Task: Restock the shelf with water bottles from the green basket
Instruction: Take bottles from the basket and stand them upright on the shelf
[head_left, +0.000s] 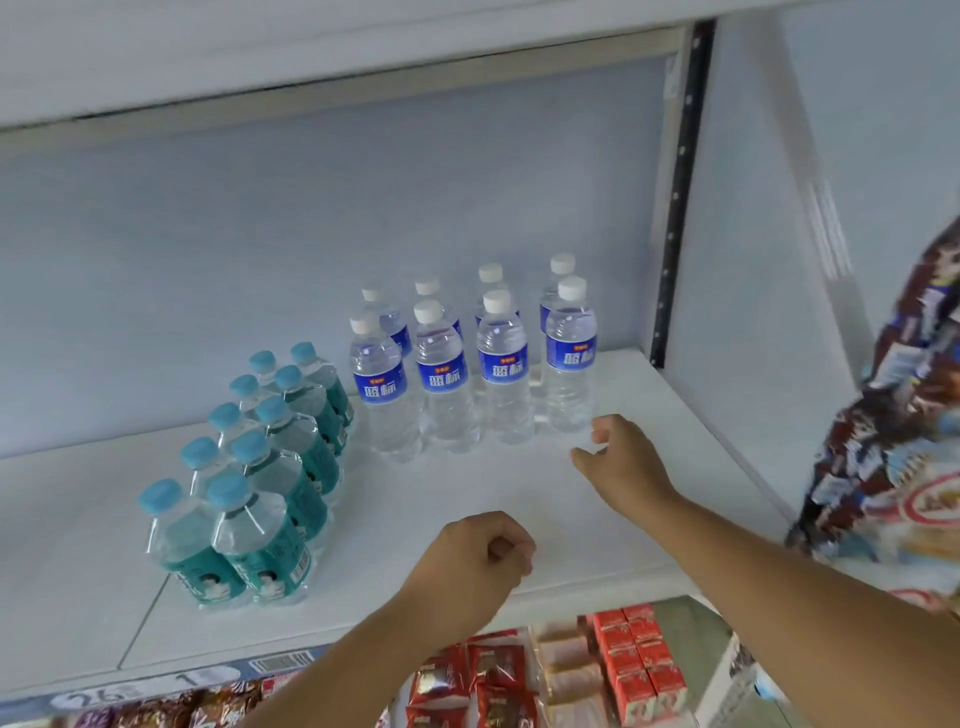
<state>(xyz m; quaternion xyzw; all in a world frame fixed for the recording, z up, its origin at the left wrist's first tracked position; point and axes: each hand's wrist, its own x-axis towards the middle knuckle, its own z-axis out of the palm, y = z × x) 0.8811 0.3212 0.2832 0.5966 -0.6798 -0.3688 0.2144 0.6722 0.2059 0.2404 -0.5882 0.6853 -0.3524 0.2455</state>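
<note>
Left hand clenched above the front of the shelf, gripping nothing.
The right hand reaches further in, fingers loosely curled and empty. Its fingertips are just beside the base of the front right bottle — contact is too blurred to judge. The blue-labelled water bottles stand upright in two rows of four at the back right, teal-labelled bottles to their left — snack packets lie below.

Red snack packets lie near stacked red cartons; printed snack bags hang at right.
</note>
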